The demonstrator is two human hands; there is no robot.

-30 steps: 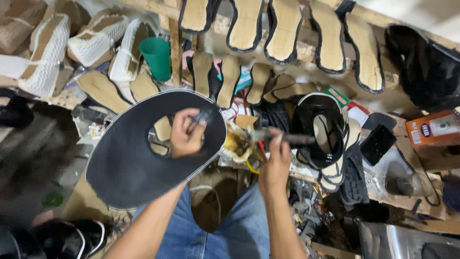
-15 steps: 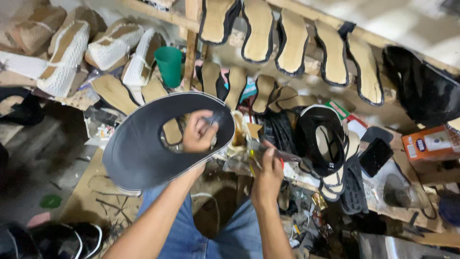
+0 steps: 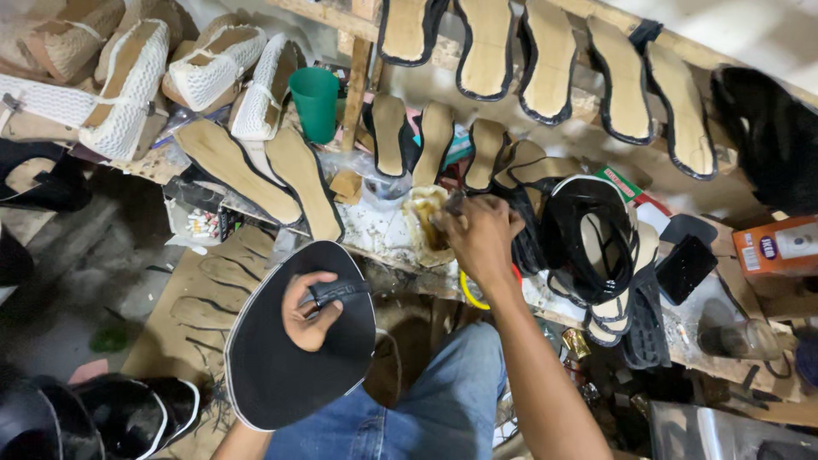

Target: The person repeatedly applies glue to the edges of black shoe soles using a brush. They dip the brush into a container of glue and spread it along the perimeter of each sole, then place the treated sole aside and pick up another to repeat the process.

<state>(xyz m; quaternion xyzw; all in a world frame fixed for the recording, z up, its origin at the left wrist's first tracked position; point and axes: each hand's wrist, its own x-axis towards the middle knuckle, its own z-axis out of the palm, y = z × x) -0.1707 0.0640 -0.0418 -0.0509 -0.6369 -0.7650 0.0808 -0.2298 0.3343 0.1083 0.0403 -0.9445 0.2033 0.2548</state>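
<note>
A large black sheet (image 3: 290, 375), rounded at one end and edged with a pale rim, was held low over the lap, above the blue jeans (image 3: 443, 400), by the left hand (image 3: 308, 308). That hand was curled closed, its fingers wrapped over a narrow black strap (image 3: 341, 291) that was pressed against the upper face of the sheet, so the sheet lay under and around the hand. The right hand (image 3: 479, 240) was stretched forward to the cluttered worktop (image 3: 383, 234), well apart from the sheet, and was closed around something small that could not be made out, just beside a stained, yellowish glue pot (image 3: 426, 217). A finished black sandal (image 3: 588, 243) with a pale insole was seen immediately to the right of that hand. A green cup (image 3: 315, 104) was stood further back on the worktop, beside tan insoles (image 3: 256, 175) that were laid flat. More black-rimmed insoles (image 3: 545, 51) were propped along the wooden rail above, and white woven wedge shoes (image 3: 128, 85) were piled at the far left.
</note>
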